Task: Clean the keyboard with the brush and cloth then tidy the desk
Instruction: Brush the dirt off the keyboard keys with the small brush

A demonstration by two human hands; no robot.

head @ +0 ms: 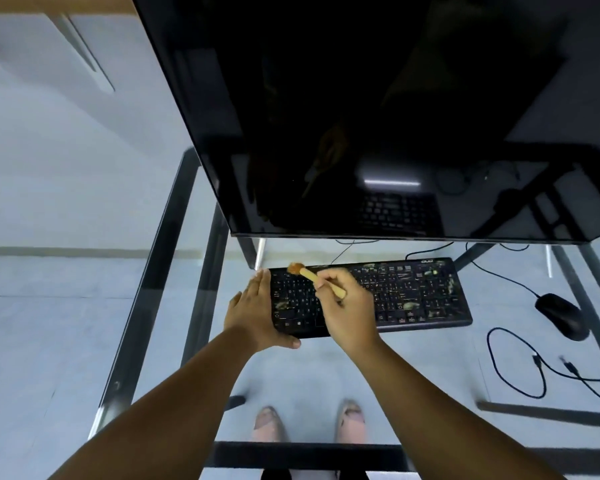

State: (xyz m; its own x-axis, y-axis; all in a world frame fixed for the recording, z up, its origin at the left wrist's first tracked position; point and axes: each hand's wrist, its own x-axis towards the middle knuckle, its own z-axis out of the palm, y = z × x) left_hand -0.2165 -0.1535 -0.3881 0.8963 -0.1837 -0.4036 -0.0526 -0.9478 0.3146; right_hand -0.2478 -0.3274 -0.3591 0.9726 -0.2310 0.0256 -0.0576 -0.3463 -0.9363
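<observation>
A black keyboard with dirty smudges on its keys lies on the glass desk under the monitor. My right hand grips the wooden handle of a small brush, whose brown bristles touch the keyboard's top left corner. My left hand lies against the keyboard's left end, fingers straight along the edge and thumb under the front edge. No cloth is in view.
A large dark monitor hangs over the back of the desk. A black mouse with a looped cable sits to the right. The desk's black frame runs along the left. My feet show through the glass.
</observation>
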